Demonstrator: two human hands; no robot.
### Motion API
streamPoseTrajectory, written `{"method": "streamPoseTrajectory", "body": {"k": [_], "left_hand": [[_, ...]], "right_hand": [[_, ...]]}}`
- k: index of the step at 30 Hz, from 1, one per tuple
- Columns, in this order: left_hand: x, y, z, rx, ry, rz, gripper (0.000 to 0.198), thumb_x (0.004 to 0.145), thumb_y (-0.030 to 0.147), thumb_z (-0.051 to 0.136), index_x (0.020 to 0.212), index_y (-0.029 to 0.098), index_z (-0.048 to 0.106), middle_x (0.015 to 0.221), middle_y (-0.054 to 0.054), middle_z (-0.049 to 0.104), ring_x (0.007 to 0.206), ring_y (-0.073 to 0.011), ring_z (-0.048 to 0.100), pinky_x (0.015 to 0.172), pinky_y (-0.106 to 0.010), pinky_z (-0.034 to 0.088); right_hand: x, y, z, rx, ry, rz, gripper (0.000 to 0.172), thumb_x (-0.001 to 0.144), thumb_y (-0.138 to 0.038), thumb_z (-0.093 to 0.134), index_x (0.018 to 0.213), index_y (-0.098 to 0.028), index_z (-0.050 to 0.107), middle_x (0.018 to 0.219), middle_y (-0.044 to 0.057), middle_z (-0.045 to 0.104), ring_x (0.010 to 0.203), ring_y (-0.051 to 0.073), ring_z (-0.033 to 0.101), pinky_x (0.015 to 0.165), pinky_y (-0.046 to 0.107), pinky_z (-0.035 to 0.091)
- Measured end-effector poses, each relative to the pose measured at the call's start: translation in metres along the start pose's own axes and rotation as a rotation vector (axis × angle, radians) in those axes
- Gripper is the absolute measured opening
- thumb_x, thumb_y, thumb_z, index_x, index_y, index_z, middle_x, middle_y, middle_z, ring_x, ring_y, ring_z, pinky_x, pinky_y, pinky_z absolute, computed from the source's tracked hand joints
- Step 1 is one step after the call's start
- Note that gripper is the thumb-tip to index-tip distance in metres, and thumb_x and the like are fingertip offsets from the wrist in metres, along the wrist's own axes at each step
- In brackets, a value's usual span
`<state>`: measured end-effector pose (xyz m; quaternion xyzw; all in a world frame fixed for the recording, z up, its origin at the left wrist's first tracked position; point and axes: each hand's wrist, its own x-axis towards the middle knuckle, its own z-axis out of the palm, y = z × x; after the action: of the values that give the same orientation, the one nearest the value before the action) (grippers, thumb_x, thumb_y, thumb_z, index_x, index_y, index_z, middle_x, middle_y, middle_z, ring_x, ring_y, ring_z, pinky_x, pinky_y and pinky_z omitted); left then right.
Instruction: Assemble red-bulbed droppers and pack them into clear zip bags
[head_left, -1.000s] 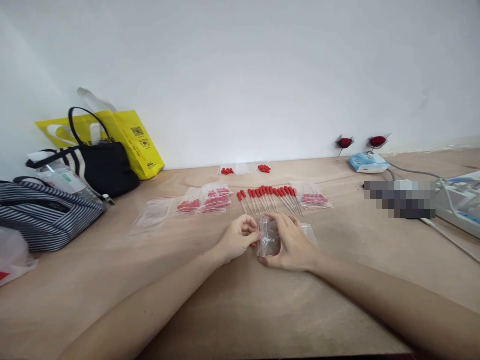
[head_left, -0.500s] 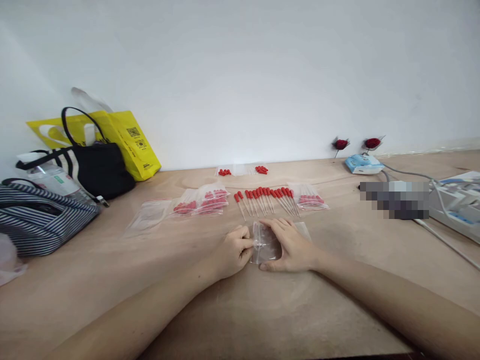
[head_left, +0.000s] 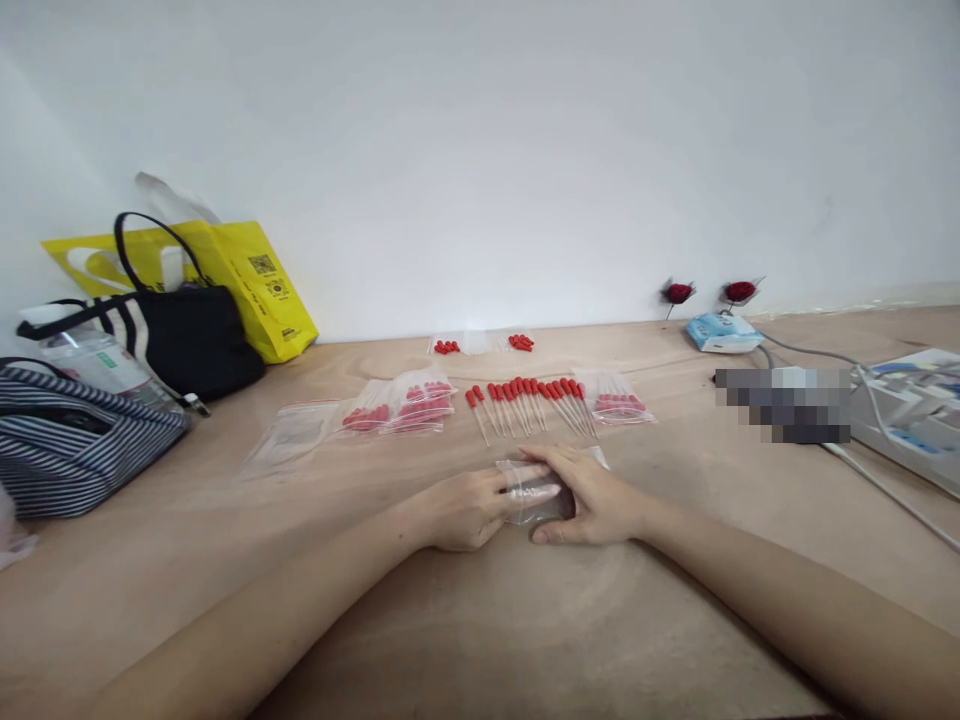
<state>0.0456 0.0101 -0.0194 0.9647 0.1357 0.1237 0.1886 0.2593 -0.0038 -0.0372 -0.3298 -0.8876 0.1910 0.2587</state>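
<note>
My left hand [head_left: 472, 508] has two fingers stretched out into the mouth of a clear zip-lock bag [head_left: 534, 508]; its other fingers are partly hidden. From the other side, my right hand [head_left: 592, 495] curves around the same bag, thumb at the near edge and fingers across the far edge. Just beyond the hands, several glass droppers [head_left: 529, 405] with red rubber bulbs lie in a fanned row. To their right is a zip bag of droppers [head_left: 619, 400], and to their left several overlapping bags with red bulbs [head_left: 416, 405].
A flat clear bag [head_left: 296, 428] lies at left. Loose red bulbs [head_left: 520, 343] rest on bags by the wall. At far left stand a yellow bag [head_left: 262, 290], a black handbag [head_left: 202, 340] and a striped pouch [head_left: 90, 440]. A tissue pack [head_left: 724, 333] and power strip [head_left: 911, 430] are right.
My left hand has moved from pinching the bag's edge to having its fingers stretched inside. My right hand stays around the bag. The view has shifted slightly.
</note>
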Motion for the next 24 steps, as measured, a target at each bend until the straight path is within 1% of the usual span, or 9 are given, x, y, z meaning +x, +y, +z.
{"method": "streamPoseTrajectory", "body": {"k": [3,5,9,11,14,17,19,22,24], "left_hand": [[-0.006,-0.001,0.002,-0.001,0.064,-0.026,0.059,0.077,0.003,0.044,0.13,0.028,0.036,0.141,-0.003,0.029,0.127,-0.0222,0.03,0.102,-0.04,0.03],[-0.01,-0.002,0.004,-0.035,0.124,-0.054,0.053,0.079,0.005,0.044,0.127,0.028,0.041,0.14,-0.004,0.031,0.125,-0.0213,0.033,0.1,-0.038,0.033],[-0.014,-0.002,0.007,-0.08,0.133,-0.094,0.043,0.078,0.004,0.043,0.114,0.024,0.056,0.121,-0.007,0.054,0.111,-0.0192,0.051,0.092,-0.034,0.042],[-0.013,-0.002,0.006,-0.083,0.101,-0.107,0.043,0.077,0.003,0.041,0.11,0.024,0.059,0.114,-0.006,0.059,0.105,-0.018,0.055,0.089,-0.031,0.044],[-0.009,-0.001,0.003,-0.081,0.099,-0.094,0.045,0.076,0.002,0.041,0.109,0.026,0.06,0.122,-0.005,0.054,0.11,-0.0186,0.051,0.092,-0.031,0.042],[-0.009,0.001,0.003,-0.059,0.113,-0.049,0.046,0.074,0.001,0.044,0.107,0.028,0.061,0.133,-0.003,0.042,0.12,-0.0212,0.041,0.097,-0.035,0.036],[-0.011,0.001,0.004,-0.056,0.127,-0.014,0.044,0.073,0.001,0.045,0.105,0.027,0.062,0.133,-0.004,0.042,0.12,-0.0219,0.04,0.096,-0.035,0.036],[-0.015,-0.001,0.005,-0.079,0.254,-0.059,0.034,0.075,0.003,0.044,0.095,0.021,0.065,0.113,-0.009,0.058,0.101,-0.0183,0.056,0.083,-0.027,0.045],[-0.015,-0.006,0.001,-0.052,0.405,-0.176,0.027,0.075,0.005,0.044,0.085,0.018,0.065,0.093,-0.008,0.065,0.084,-0.0154,0.061,0.075,-0.024,0.047]], "right_hand": [[-0.003,0.005,-0.002,0.001,-0.004,-0.001,0.082,0.064,-0.05,0.065,0.13,-0.02,0.028,0.123,0.013,0.046,0.111,0.026,0.045,0.091,0.042,0.036],[-0.005,0.007,-0.004,0.001,-0.009,-0.004,0.081,0.064,-0.051,0.064,0.13,-0.019,0.029,0.123,0.013,0.046,0.112,0.026,0.044,0.091,0.042,0.035],[-0.006,0.006,-0.006,-0.027,-0.021,-0.006,0.081,0.064,-0.055,0.063,0.13,-0.019,0.031,0.122,0.013,0.048,0.111,0.026,0.046,0.091,0.042,0.036],[-0.005,0.003,-0.006,-0.057,-0.011,0.01,0.078,0.067,-0.055,0.06,0.13,-0.02,0.031,0.123,0.012,0.049,0.11,0.026,0.046,0.091,0.043,0.035],[-0.004,0.001,-0.007,-0.093,-0.015,0.005,0.073,0.07,-0.054,0.057,0.129,-0.021,0.032,0.124,0.011,0.049,0.111,0.025,0.046,0.093,0.043,0.033],[-0.004,0.003,-0.007,-0.102,-0.042,-0.011,0.072,0.072,-0.054,0.056,0.13,-0.02,0.032,0.124,0.011,0.048,0.112,0.024,0.045,0.093,0.043,0.032],[-0.005,0.006,-0.007,-0.092,-0.05,-0.006,0.07,0.074,-0.053,0.054,0.13,-0.02,0.03,0.125,0.011,0.047,0.112,0.024,0.045,0.092,0.043,0.033],[-0.006,0.009,-0.007,-0.077,-0.061,-0.007,0.067,0.075,-0.051,0.054,0.13,-0.021,0.031,0.125,0.011,0.047,0.112,0.024,0.044,0.092,0.042,0.034],[-0.006,0.009,-0.007,-0.077,-0.064,-0.005,0.066,0.075,-0.05,0.054,0.13,-0.02,0.032,0.123,0.011,0.048,0.111,0.024,0.045,0.091,0.042,0.035]]}}
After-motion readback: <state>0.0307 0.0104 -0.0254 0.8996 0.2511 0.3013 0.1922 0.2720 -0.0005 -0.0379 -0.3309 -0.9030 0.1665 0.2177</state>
